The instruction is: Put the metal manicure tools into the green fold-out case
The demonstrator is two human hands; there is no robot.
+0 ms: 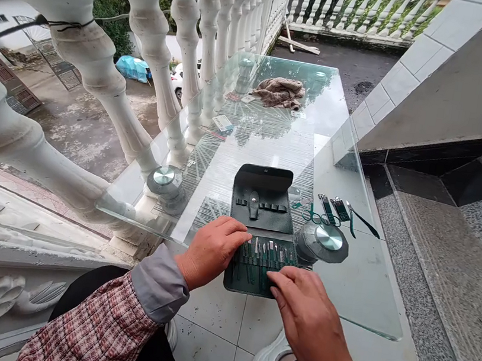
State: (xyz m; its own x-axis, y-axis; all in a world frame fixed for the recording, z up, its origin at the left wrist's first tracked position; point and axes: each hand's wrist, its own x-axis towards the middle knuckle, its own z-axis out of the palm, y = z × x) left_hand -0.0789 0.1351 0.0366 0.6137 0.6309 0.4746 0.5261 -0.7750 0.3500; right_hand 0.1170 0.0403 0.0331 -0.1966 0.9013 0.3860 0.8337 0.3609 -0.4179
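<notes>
A dark green manicure case (261,226) lies unfolded near the front of the glass table. Its lower flap holds several slim metal manicure tools (269,253) in a row under a strap; the upper part has small loops that look unfilled. At the row's left end, my left hand (215,251) is closed, thumb and forefinger together at the tool tips. My right hand (309,312) pinches near the handle ends at the lower right. Whatever either hand grips is too small to make out. Right of the case lie green-handled scissors (314,216), nail clippers (329,209) and nippers (354,219).
The glass table (370,282) has round metal-capped supports (330,239). A crumpled brown cloth (280,92) and a small card or packet (223,123) lie farther back. White balusters (146,54) line the left; stone steps (450,252) rise on the right.
</notes>
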